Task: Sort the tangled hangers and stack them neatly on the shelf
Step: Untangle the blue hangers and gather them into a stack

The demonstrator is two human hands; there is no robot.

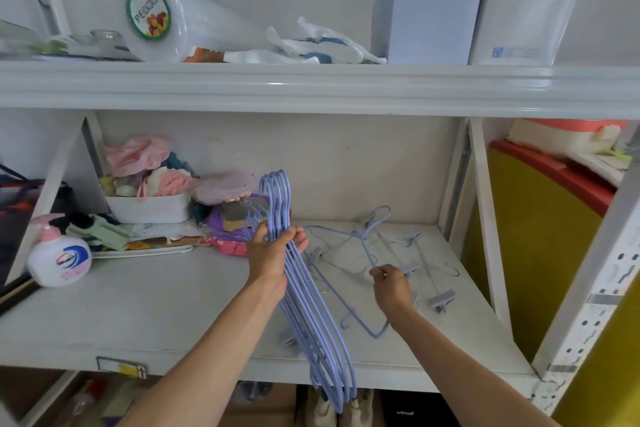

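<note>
Fingers (277, 236) of the left hand (268, 255) are curled round the bundle (304, 291) above the shelf (138, 315); one hanger (363, 246) is pinched by the right hand (391, 284), best lifted slowly, freed of the tangle (408, 253).

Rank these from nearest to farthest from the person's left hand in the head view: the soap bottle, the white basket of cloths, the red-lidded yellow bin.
From the left hand, gripping the bundle of blue hangers:
1. White basket of cloths, up and to its left.
2. Soap bottle, far left on the shelf.
3. Red-lidded yellow bin, beyond the shelf's right post.
</note>
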